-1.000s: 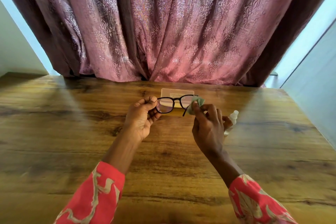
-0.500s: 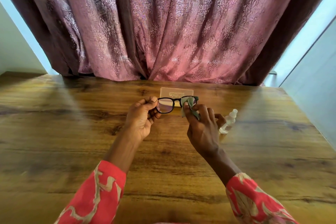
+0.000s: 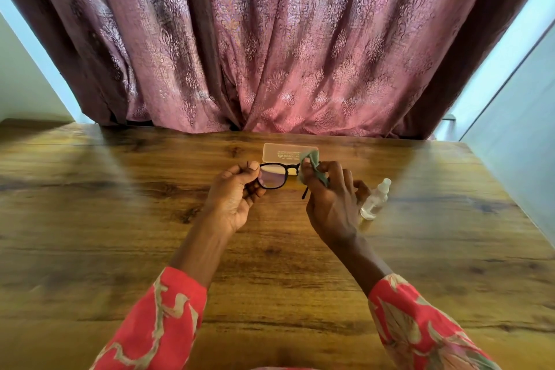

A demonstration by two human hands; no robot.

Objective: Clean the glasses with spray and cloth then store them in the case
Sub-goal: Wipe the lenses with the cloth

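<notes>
Left hand [image 3: 237,192] pinches glasses [image 3: 274,176] at left rim; right hand [image 3: 330,198] pinches cloth [image 3: 312,164] over right lens, above counter [image 3: 120,219]

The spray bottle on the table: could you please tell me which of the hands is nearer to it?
Right. The right hand, wiping the glasses with the green cloth, is just beside the spray bottle; the left hand holds the frame's far side.

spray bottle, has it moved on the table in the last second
No. The spray bottle lies at the same spot on the table, right of the case; only the right hand uncovered it.
</notes>
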